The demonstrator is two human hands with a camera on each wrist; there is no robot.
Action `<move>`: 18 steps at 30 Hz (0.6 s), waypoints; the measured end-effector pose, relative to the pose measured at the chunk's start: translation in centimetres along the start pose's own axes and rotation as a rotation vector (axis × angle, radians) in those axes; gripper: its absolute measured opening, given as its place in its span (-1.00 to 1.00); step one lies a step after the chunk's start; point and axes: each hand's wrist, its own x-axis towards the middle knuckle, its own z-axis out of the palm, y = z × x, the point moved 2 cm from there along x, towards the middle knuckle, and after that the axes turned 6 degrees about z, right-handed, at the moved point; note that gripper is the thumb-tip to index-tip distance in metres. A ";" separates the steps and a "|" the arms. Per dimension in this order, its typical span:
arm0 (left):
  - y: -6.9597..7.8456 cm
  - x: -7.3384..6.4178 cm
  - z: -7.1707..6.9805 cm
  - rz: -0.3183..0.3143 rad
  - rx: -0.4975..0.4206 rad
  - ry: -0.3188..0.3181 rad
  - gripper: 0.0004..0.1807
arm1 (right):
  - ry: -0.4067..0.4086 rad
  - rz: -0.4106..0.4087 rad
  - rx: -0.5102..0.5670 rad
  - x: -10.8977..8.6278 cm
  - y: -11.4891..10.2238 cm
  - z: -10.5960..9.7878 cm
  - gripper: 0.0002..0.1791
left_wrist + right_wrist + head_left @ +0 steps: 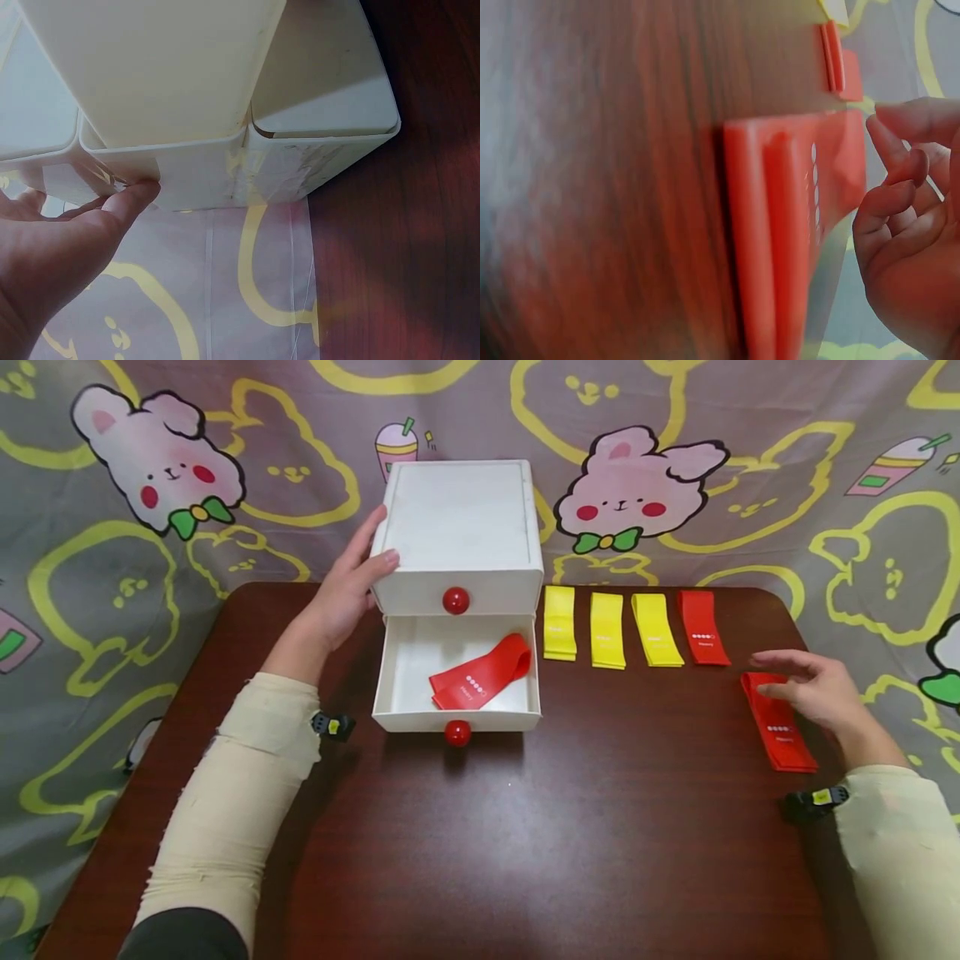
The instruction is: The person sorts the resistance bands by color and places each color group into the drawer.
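Note:
A white two-drawer cabinet (465, 514) with red knobs stands at the table's back, its lower drawer (408, 652) pulled out. Inside that drawer lies a folded red resistance band (476, 681) with white print. My left hand (341, 589) rests against the cabinet's upper left side, thumb at the front top corner; the left wrist view has this hand (67, 255) by the cabinet's edge. At the table's right, my right hand (817, 693) hovers over another red resistance band (783, 735). In the right wrist view its loosely bent fingers are beside that band (832, 165), holding nothing.
Right of the cabinet lie several folded bands in a row: a yellow band (559, 622), a second yellow band (607, 631), a third yellow band (657, 629) and a red band (702, 627). A patterned cloth (465, 410) hangs behind the brown table (570, 843).

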 end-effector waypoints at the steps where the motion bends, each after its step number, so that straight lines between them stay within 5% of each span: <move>1: 0.0 0.0 0.0 0.000 0.001 0.001 -0.26 | -0.003 0.012 -0.015 0.0 0.2 -0.1 -0.43; 8: 0.0 -0.1 0.0 -0.007 0.001 0.004 -0.26 | 0.014 0.085 -0.101 0.3 1.0 -0.2 -0.41; 18: -0.1 0.0 0.0 0.004 -0.002 0.003 -0.26 | 0.043 0.059 -0.238 0.5 1.0 -0.4 -0.43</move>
